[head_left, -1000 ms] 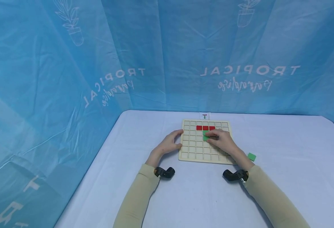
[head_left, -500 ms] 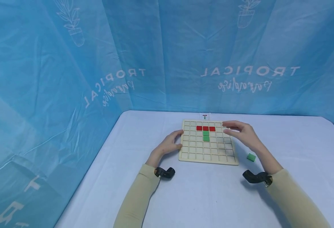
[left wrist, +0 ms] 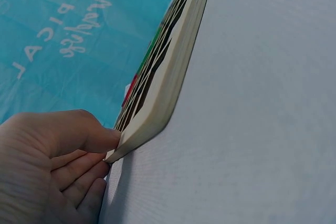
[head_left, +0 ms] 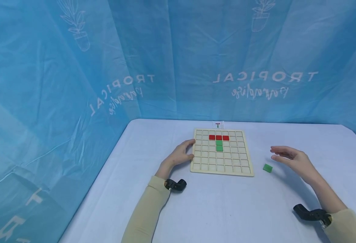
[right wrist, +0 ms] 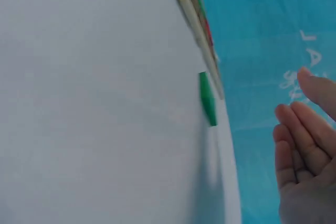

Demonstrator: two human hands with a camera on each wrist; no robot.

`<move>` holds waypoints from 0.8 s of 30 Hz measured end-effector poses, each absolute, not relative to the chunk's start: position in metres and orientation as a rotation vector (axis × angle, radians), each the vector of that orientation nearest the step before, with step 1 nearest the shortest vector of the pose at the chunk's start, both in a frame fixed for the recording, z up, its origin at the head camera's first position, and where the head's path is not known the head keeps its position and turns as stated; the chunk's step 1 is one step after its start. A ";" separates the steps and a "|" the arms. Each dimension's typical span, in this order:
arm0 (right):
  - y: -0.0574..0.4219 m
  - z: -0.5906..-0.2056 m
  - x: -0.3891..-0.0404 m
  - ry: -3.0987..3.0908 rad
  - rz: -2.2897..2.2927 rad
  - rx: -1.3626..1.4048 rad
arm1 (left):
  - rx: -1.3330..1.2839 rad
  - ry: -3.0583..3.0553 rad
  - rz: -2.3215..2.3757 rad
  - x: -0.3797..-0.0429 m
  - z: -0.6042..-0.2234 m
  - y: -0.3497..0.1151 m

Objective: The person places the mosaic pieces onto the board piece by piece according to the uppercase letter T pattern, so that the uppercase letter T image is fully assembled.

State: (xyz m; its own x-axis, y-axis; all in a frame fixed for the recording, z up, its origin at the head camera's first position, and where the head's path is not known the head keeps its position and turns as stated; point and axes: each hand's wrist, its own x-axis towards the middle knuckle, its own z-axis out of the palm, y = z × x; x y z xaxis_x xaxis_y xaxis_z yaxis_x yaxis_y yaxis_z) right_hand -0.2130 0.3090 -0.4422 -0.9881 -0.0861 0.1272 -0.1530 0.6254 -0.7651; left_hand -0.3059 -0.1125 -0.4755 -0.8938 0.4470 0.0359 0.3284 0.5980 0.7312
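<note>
A pale wooden grid board (head_left: pixel 205 158) lies on the table, with three red square tiles (head_left: pixel 218 137) in a row and two green square tiles (head_left: pixel 219 148) below the middle one, forming a T. My left hand (head_left: pixel 178 156) holds the board by its left edge; the left wrist view shows the thumb (left wrist: pixel 100 136) at the rim and the other fingers behind it. To the right of the board, my right hand (head_left: pixel 296 162) hovers with relaxed fingers and nothing in them. Just left of and below its fingertips, a loose green tile (head_left: pixel 267 168) lies on the cloth.
A small printed card (head_left: pixel 218 125) showing a coloured T on a grid lies behind the board. White cloth covers the table (head_left: pixel 214 209), and blue printed curtains (head_left: pixel 178 67) hang at the back and left. Each wrist wears a black camera.
My right hand has let go at the green tiles, lifted off the board and moved right, past the loose green tile. My left hand and the board have stayed in place.
</note>
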 end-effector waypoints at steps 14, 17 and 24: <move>0.313 -0.479 -0.201 -2.772 1.069 0.410 | 0.668 2.676 1.168 -0.306 -0.475 -0.112; 0.311 -0.484 -0.201 -2.732 0.980 0.464 | 0.666 2.676 1.172 -0.307 -0.476 -0.113; 0.312 -0.490 -0.202 -2.653 0.813 0.514 | 0.652 2.675 1.176 -0.306 -0.477 -0.112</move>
